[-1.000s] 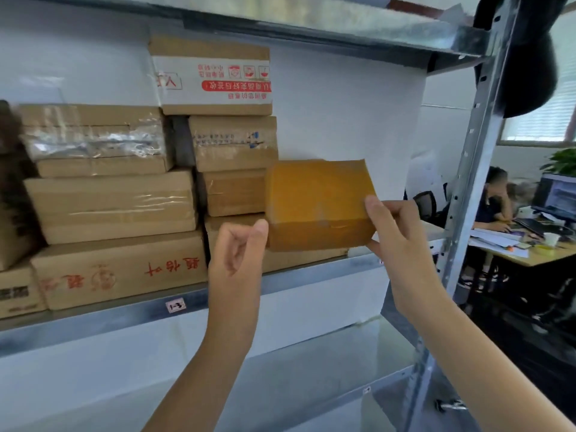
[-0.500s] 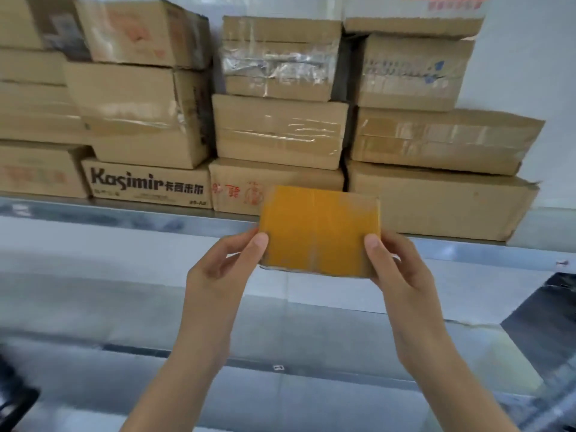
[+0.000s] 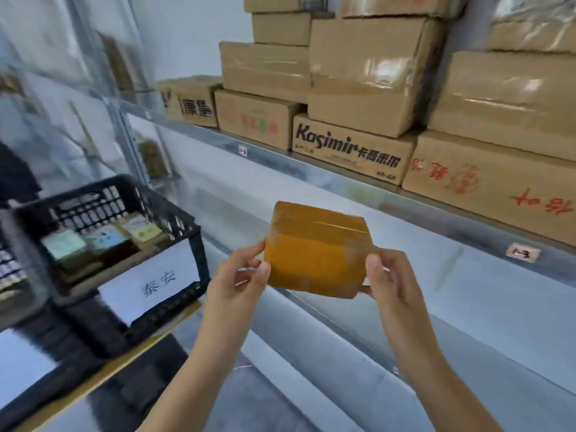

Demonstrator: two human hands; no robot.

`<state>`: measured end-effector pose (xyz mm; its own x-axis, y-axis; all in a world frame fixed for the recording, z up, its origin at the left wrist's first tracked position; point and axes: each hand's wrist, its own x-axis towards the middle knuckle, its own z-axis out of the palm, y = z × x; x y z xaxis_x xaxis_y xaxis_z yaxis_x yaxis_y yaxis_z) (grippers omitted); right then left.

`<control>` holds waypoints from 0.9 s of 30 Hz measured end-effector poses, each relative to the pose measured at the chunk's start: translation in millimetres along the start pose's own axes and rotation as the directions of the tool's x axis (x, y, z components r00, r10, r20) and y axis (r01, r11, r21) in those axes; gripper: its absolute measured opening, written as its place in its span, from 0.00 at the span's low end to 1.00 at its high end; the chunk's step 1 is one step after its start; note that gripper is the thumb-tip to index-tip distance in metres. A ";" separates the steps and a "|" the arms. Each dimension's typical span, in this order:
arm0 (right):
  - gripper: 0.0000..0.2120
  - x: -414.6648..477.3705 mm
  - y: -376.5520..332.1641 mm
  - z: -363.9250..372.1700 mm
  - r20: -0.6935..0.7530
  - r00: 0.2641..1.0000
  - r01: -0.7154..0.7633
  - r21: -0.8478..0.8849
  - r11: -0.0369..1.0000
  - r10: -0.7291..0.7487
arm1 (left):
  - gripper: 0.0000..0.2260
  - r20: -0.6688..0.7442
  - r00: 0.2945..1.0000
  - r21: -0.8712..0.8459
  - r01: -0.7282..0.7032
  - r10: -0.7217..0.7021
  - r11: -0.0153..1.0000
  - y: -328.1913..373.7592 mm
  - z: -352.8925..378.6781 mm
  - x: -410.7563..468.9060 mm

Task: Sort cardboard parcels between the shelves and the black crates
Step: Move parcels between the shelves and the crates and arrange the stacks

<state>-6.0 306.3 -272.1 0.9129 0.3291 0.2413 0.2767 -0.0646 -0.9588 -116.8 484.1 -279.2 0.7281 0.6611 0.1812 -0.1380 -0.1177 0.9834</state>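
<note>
A small orange-brown taped parcel [image 3: 316, 249] is held in mid-air in front of the metal shelf [image 3: 436, 213]. My left hand [image 3: 240, 282] pinches its left edge and my right hand [image 3: 389, 280] grips its right edge. To the left stands a black crate [image 3: 174, 213] with a white paper label on its side and several small parcels with labels inside. Cardboard parcels are stacked on the shelf above, among them a "Kasimir" box [image 3: 352, 148] and a box with red writing [image 3: 489, 185].
A second black crate [image 3: 9, 269] shows at the far left edge. A lower shelf level [image 3: 358, 353] runs beneath my hands. More shelving and a dark shape lie blurred at the left.
My view has swung left and down, bringing the black crates into sight. The parcel has come lower and away from the shelf, still held by both hands.
</note>
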 end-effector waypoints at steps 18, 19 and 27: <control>0.17 45.3 29.3 161.2 0.444 0.896 -0.101 0.212 0.972 -0.004 | 0.18 -0.335 0.924 -0.153 0.137 -0.182 0.979 -33.7 -128.8 16.4; 0.20 47.2 28.5 169.2 0.472 0.881 -0.087 0.214 0.973 -0.025 | 0.15 -0.336 0.924 -0.170 0.130 -0.182 0.977 -33.1 -134.9 19.6; 0.23 55.3 23.2 245.2 0.564 0.815 -0.024 0.262 0.965 -0.133 | 0.19 -0.432 0.873 -0.254 0.123 -0.226 0.959 -30.0 -192.9 41.7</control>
<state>-22.6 553.9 -317.8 0.5377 0.8084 0.2393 0.1661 0.1767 -0.9702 -211.8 658.1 -302.3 0.3769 0.9238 -0.0668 -0.2134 0.1568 0.9643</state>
